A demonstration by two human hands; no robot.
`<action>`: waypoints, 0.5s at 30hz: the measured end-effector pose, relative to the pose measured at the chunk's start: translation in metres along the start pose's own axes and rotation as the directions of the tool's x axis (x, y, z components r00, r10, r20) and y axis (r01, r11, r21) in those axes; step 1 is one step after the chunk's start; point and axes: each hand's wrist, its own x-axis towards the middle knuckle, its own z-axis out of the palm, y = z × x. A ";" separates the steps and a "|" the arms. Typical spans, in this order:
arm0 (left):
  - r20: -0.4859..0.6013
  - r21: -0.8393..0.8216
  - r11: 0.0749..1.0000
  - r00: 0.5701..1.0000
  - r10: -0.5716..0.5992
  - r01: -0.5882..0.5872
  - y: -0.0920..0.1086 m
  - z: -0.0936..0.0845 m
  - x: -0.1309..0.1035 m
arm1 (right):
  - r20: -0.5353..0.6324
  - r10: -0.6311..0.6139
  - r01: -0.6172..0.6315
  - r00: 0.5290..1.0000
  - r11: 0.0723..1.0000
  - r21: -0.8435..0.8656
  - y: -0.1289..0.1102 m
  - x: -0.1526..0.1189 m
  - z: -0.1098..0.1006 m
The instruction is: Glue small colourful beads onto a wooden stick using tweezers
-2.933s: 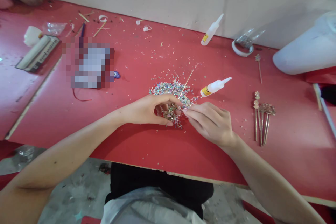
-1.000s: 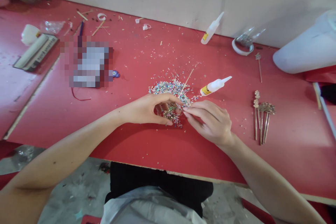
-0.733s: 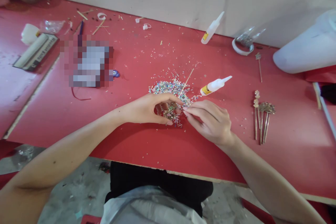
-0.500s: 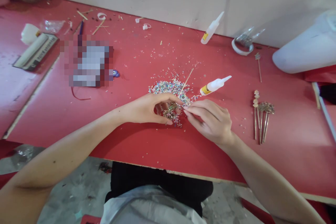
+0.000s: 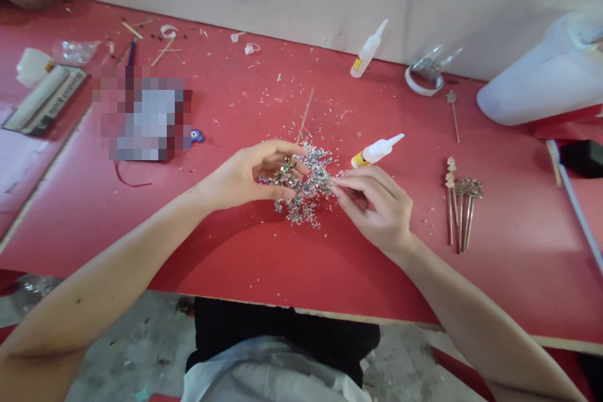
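My left hand [image 5: 257,174] is curled around a gold hairpin [image 5: 286,171] with a flower-like metal head. The pin's thin stick points away from me, above the hand. Under and beside it lies a spread pile of tiny multicoloured chips [image 5: 306,208]. My right hand [image 5: 377,201] is at the pile's right edge, thumb and forefinger pinched together; whatever is between the tips is too small to make out. Just beyond the right hand a small white glue bottle [image 5: 377,152] with a yellow label leans with its nozzle up to the right.
Several finished-looking gold hairpins [image 5: 464,201] lie at the right, with a single one [image 5: 453,116] farther back. A second glue bottle [image 5: 368,53], a tape ring [image 5: 424,81] and a white cylinder [image 5: 532,78] stand near the wall. A knife box [image 5: 44,100] lies left.
My left hand has moved left and away from me with the hairpin, opening a gap to my right hand and uncovering more chips. My right hand keeps its pinch. The whole view has shifted slightly.
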 end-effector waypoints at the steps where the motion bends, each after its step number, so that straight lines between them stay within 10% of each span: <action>1: 0.006 -0.078 0.997 1.000 -0.023 0.023 -0.001 0.001 0.000 | 0.006 0.008 -0.008 1.000 1.000 0.021 0.000 0.000 0.001; 7: 0.041 -0.424 0.903 0.997 -0.059 0.071 -0.007 0.010 0.000 | 0.022 0.043 -0.045 0.999 0.996 0.079 0.000 -0.001 0.005; 15: 0.029 -0.437 0.897 0.998 -0.056 0.064 -0.009 0.011 0.001 | 0.063 0.033 -0.040 0.997 0.992 0.116 0.001 0.000 0.006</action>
